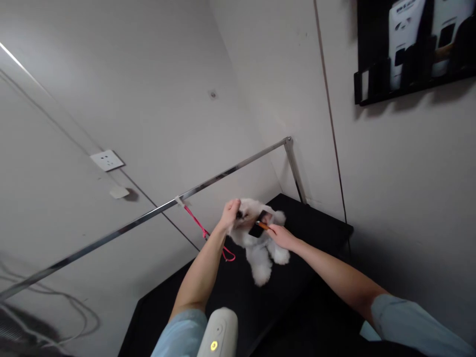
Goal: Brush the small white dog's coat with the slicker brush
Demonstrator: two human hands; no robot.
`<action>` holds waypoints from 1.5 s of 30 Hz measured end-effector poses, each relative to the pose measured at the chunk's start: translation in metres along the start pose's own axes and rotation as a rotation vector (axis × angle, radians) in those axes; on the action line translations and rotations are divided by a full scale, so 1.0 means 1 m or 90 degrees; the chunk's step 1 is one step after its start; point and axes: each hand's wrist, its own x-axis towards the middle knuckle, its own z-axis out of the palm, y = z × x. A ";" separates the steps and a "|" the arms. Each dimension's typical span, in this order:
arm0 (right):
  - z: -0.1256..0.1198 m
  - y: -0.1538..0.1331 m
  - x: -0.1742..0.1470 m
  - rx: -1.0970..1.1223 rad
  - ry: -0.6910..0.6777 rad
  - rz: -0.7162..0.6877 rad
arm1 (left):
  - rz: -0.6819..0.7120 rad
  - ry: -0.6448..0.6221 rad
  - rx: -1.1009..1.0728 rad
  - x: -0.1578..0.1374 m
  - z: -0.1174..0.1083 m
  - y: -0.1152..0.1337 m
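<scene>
In the head view, a white dog (247,239) stood on a black table (238,302), towards the end where the walls met. The left hand (228,215) was closed on the dog at the side of its head, though just what the fingers pinched was hidden. The right hand (281,236) grasped a brush (262,225) by its orange handle, the black head lying against the dog's fur. The dog's forelegs came down inside the table's near edge, with a bare strip between paws and edge. More bare top ran off to the left, and a smaller patch lay to the right, as far as the corner by the wall. The table's far edge ran along the wall, leaving little room behind the dog. A metal bar (215,177) crossed beyond and above the left hand, joined to a post (295,171) past the dog. From it a pink lead (195,219) hung, passing behind the left forearm, its loop just beside the dog. A pale device (219,329) with a yellow light jutted up between the arms, well apart from the dog. A socket (107,160) and a shelf (372,84) with bottles (405,34) were on the walls, clear of both hands.
</scene>
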 end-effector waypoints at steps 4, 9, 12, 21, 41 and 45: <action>-0.008 -0.005 0.006 -0.038 -0.071 -0.006 | 0.011 0.079 0.001 -0.021 -0.016 -0.009; 0.003 -0.029 0.020 -0.159 -0.158 -0.152 | -0.064 0.171 -0.052 -0.070 -0.030 -0.038; 0.005 -0.023 0.017 -0.339 -0.141 -0.108 | -0.081 0.337 -0.093 -0.097 -0.041 -0.049; 0.043 -0.032 0.005 -0.278 -0.252 -0.227 | -0.106 0.385 -0.131 -0.133 -0.055 -0.058; -0.042 0.131 -0.086 -0.162 -0.083 0.209 | 0.312 0.022 0.485 -0.247 0.052 -0.079; -0.062 0.116 -0.121 -0.036 -0.136 0.171 | 0.263 0.040 0.499 -0.278 0.064 -0.094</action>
